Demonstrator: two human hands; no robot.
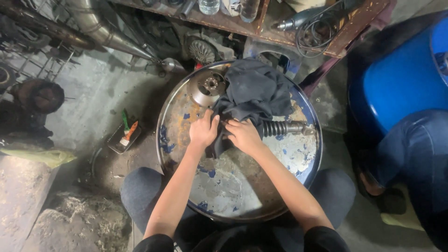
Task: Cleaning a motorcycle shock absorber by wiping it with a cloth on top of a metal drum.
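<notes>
A dark grey rag (255, 91) lies bunched over a metal shaft with a ribbed rubber boot (276, 128) on the top of a rusty drum (242, 186). My left hand (203, 130) presses on the rag's lower left edge. My right hand (243, 135) grips the rag where it wraps the shaft, just left of the boot. A round metal flange disc (208, 87) sticks out from under the rag at the upper left. The shaft's bare end (301, 128) points right.
A blue barrel (401, 84) stands at right, with another person's jeans-clad leg (415, 154) beside it. A small tray with a brush (125, 136) sits on the floor at left. A cluttered bench with bottles and a power tool (298, 18) runs along the top.
</notes>
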